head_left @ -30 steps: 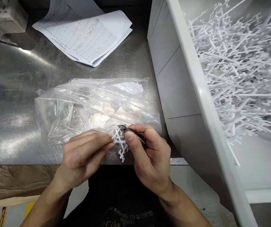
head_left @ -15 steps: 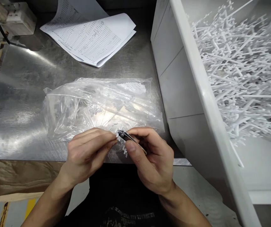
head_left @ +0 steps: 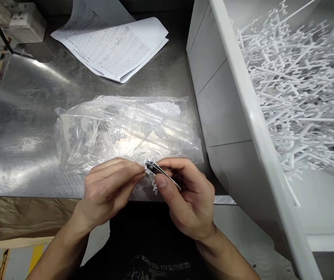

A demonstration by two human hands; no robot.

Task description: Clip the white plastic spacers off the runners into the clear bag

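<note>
My left hand [head_left: 111, 186] pinches a small white plastic piece [head_left: 147, 169], most of it hidden by the fingertips. Between thumb and fingers my right hand [head_left: 188, 196] grips a metal nail clipper [head_left: 162, 173]. Its jaws meet the white piece at my left fingertips; whether they are closed on it I cannot tell. More small white bits [head_left: 155, 188] show just below the clipper, by my right thumb. Beyond both hands lies a clear plastic bag [head_left: 97, 120] with small white parts [head_left: 164, 108] in or on it.
A large white bin [head_left: 222, 101] stands at the right, heaped with thin white plastic sprues [head_left: 304, 89]. Folded printed sheets [head_left: 120, 46] lie at the back of the metal table [head_left: 18, 128]. A boxy fixture [head_left: 25, 23] with a black cable sits back left; brown wrapping [head_left: 18, 219] is below the front edge.
The clipper and the white piece have shifted very slightly to the right with my left fingertips. Both hands keep the same grip.
</note>
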